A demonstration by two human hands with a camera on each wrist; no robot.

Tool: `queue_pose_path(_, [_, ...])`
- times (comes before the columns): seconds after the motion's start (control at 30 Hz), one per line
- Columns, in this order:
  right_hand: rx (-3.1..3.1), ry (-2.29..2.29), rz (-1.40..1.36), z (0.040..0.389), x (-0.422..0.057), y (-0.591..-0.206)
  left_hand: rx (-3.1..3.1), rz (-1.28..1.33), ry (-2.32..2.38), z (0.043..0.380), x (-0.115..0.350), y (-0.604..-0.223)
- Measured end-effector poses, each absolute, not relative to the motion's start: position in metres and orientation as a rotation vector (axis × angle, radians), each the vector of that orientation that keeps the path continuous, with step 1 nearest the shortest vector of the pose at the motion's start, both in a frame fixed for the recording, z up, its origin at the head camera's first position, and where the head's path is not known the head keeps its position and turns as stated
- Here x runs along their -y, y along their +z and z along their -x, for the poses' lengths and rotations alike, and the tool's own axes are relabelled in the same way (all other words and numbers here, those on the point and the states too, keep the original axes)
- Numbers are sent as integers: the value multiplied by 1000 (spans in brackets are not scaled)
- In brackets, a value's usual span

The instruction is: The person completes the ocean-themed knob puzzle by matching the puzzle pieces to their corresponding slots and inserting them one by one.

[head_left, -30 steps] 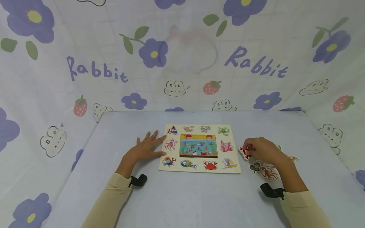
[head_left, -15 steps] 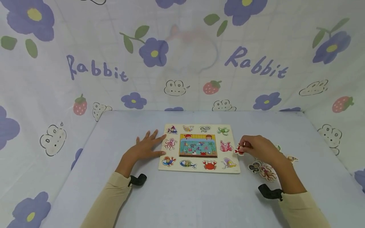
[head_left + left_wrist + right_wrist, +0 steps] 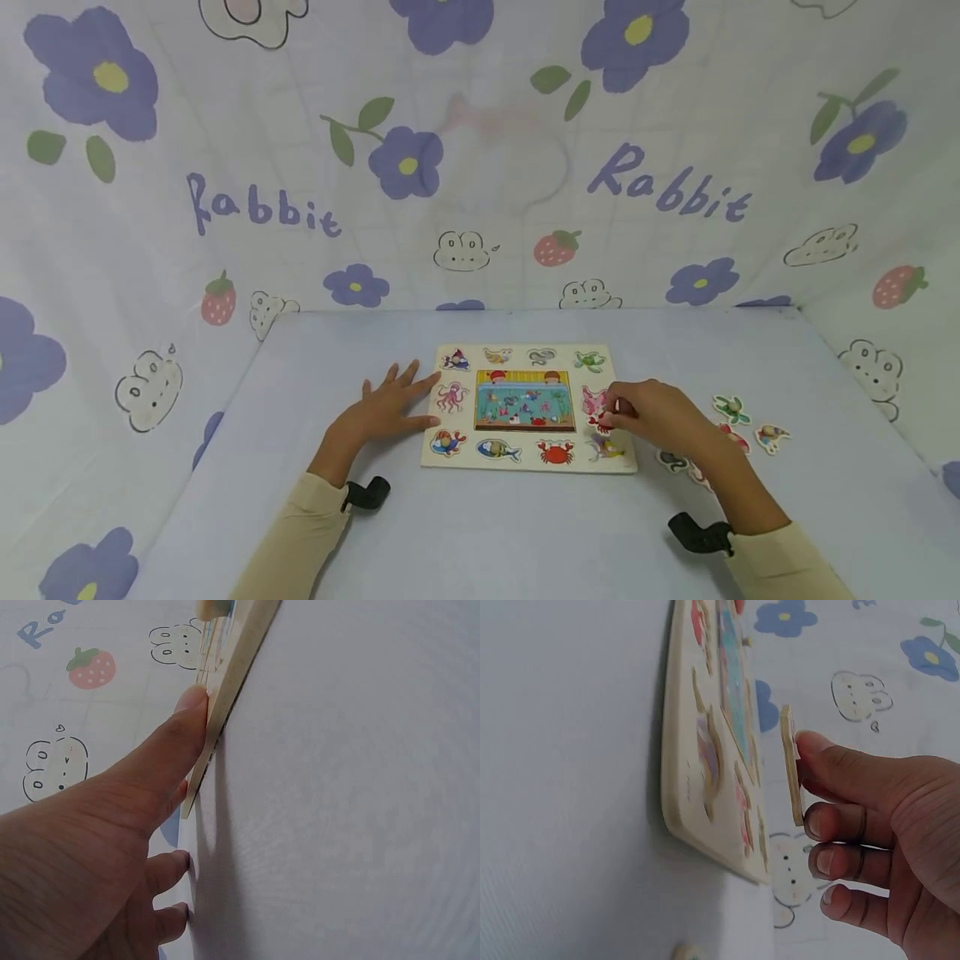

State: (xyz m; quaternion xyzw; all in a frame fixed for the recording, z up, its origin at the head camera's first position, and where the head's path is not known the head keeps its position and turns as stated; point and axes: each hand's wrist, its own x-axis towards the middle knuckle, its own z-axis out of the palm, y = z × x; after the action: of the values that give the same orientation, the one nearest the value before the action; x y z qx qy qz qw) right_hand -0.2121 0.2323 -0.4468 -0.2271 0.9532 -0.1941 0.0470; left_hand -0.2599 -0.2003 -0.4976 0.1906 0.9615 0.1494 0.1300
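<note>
My right hand pinches a red crab puzzle piece between thumb and fingers, over the right side of a wooden sea-animal puzzle board. Seen edge-on in the right wrist view, the crab piece stands clear of the board. A printed red crab slot lies on the bottom row. My left hand rests at the board's left edge with fingers spread; its thumb touches that edge in the left wrist view. Knobbed pieces sit in the board, including a blue fish at the bottom.
Right of the board lie loose pieces: a green turtle, a pink one, a shell-like one and a grey one. My right forearm partly covers an octopus piece. A patterned curtain stands behind the table.
My right hand has carried the crab piece left, from beside the loose pieces to over the board's right side. My left hand keeps its place. The head view has tilted up slightly.
</note>
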Motion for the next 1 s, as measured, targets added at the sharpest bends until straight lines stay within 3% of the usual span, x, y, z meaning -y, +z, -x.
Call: queue_pose_path(1.0, [-2904,-431,821,199,-165,-458,-2765,-560,465,259,202,-494])
